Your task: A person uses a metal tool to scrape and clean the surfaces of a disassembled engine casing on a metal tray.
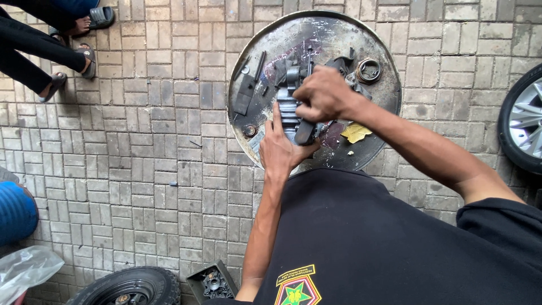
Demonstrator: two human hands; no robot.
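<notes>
Over on the far left, sandalled feet [84, 56] of people standing by on the brick floor [141, 158], well away from the work. Lower left, a blue bundle [16, 212], a clear plastic bag [28, 270] and a small black wheel [132, 288].

Now to the round metal drum top [248, 51], serving as the worktop. A flat dark strip [244, 95] and a thin rod [259, 66] lie on its left part.

The left hand [282, 149] comes in next, palm against the near side of the grey metal part [289, 110] in the middle of the drum top, index finger stretched up along its ribbed side, thumb wrapped under a dark handle [305, 132]. Good bracing; it looks wise to press the part flat so it cannot rock.

The right hand [323, 93] sits on top, fingers curled tight and pinching something against the part; what exactly, I cannot tell. A straight, steady pull or twist seems best here.

Further right, a metal ring [369, 70], a yellow leaf [355, 133], and at the edge a car wheel [522, 121].
</notes>
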